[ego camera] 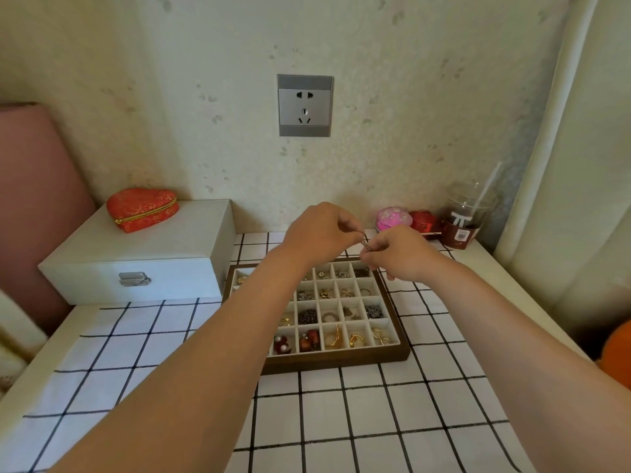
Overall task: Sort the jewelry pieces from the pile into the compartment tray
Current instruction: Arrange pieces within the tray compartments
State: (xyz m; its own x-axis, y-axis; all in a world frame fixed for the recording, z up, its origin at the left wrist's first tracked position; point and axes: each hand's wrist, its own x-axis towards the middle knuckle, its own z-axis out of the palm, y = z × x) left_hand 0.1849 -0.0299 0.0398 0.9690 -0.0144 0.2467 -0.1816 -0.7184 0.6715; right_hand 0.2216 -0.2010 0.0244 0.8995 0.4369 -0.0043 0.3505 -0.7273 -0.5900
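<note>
- We see the left grip (321,230) and right grip (399,254) together pinching a small ring (366,245).
- They hang above the compartment tray (341,362), near its far edge.
- It rests on the checked surface (375,421).

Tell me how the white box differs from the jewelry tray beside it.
The white box is shut, with a metal latch at its front; the compartment tray has no lid and shows its jewelry. The box is tall and pale all over; the tray is shallow, with a dark brown frame and a white grid. The box carries a red heart-shaped case on top; the tray holds pieces in its cells. Both are rectangular.
</note>
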